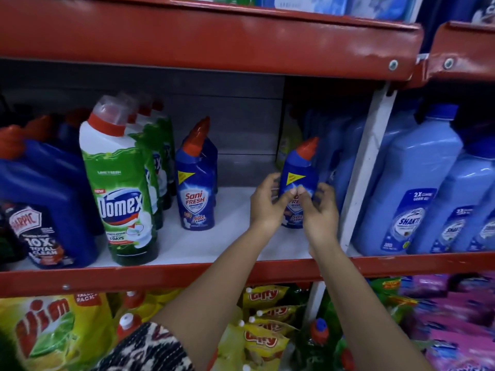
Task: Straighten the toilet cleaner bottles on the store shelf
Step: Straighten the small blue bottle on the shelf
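- A small blue Sani Fresh bottle [297,180] with a red angled cap is standing upright at the right of the white shelf [235,236].
- The left hand [267,204] and right hand [318,210] are pinching its front, fingers curled around its sides.
- A matching bottle [195,188] is standing apart beside the green Domex bottles [120,188]; pale blue bottles [334,156] are crowding close on the right.

Red-edged white shelf [203,245] with Harpic [45,210], Domex [120,188], Sani Fresh [195,188] and Shakti bottles [412,199].
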The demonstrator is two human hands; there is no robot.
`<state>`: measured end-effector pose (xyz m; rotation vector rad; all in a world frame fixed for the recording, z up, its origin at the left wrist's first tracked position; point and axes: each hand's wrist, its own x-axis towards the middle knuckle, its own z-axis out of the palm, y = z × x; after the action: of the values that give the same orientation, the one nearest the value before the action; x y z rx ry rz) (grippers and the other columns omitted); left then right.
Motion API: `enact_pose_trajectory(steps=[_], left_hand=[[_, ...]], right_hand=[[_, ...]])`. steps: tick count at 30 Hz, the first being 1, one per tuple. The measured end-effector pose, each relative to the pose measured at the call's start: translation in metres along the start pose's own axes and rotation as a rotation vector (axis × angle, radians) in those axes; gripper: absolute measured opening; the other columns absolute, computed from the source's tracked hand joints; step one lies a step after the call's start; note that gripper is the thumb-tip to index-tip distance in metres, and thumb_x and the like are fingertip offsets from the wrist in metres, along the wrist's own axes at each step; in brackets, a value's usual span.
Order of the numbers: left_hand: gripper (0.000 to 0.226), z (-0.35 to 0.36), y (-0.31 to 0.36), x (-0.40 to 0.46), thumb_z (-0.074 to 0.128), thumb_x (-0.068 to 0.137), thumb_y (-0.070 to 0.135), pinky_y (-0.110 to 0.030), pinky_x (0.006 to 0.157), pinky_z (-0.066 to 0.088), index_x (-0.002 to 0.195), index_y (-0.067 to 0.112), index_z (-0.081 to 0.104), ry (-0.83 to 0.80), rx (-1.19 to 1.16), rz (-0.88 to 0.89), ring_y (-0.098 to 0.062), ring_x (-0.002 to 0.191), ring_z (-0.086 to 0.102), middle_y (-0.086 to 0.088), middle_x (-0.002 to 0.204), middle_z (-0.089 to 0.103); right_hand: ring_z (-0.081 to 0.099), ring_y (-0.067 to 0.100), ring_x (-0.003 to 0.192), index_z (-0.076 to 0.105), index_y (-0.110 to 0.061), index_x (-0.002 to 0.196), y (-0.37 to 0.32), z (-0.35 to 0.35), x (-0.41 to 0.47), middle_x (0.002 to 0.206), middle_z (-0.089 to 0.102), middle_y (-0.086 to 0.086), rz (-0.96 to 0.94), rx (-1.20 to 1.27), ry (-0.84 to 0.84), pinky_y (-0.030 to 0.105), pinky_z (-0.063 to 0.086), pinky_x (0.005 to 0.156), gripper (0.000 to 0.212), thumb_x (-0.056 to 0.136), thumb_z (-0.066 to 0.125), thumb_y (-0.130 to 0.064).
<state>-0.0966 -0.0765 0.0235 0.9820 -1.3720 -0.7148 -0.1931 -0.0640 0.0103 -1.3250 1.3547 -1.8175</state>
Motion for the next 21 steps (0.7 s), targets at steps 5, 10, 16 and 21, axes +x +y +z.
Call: enact_pose_trajectory(steps=[5, 10, 16, 21], left_hand=[[0.034, -0.021, 0.017, -0.014, 0.073, 0.083, 0.013, -0.004, 0.072, 0.047, 0.116, 0.010, 0.062, 0.011, -0.029, 0.042, 0.013, 0.081, 0.062, 0.010, 0.098, 0.065], [0.036, -0.061, 0.038, -0.041, 0.075, 0.081, 0.018, -0.003, 0.074, 0.047, 0.116, 0.015, 0.066, 0.042, 0.015, 0.128, 0.012, 0.090, 0.064, 0.010, 0.102, 0.070], [0.032, -0.115, 0.047, -0.079, 0.074, 0.081, 0.017, -0.009, 0.076, 0.051, 0.103, 0.038, 0.064, 0.125, 0.056, 0.182, 0.008, 0.089, 0.068, 0.022, 0.095, 0.071], [0.032, -0.148, 0.036, -0.090, 0.073, 0.083, 0.024, -0.021, 0.083, 0.056, 0.114, 0.031, 0.066, 0.210, 0.116, 0.155, -0.001, 0.096, 0.069, 0.006, 0.107, 0.074]], right_hand=[[0.063, 0.003, 0.089, 0.051, -0.029, 0.106, -0.013, -0.001, -0.017, 0.096, 0.061, -0.020, -0.099, 0.006, 0.004, 0.032, 0.055, 0.080, 0.023, 0.089, 0.064, -0.036], [0.061, -0.015, 0.082, 0.055, -0.024, 0.104, -0.040, 0.001, -0.052, 0.096, 0.063, -0.020, -0.221, 0.009, -0.037, 0.004, 0.046, 0.066, 0.020, 0.088, 0.066, -0.029], [0.064, -0.006, 0.089, 0.060, -0.025, 0.105, -0.056, 0.025, -0.096, 0.100, 0.069, -0.014, -0.227, 0.069, -0.164, 0.007, 0.048, 0.068, 0.024, 0.084, 0.065, -0.037], [0.066, -0.006, 0.086, 0.062, -0.020, 0.108, -0.057, 0.059, -0.115, 0.099, 0.071, -0.012, -0.191, 0.083, -0.216, 0.006, 0.048, 0.064, 0.037, 0.080, 0.063, -0.044]])
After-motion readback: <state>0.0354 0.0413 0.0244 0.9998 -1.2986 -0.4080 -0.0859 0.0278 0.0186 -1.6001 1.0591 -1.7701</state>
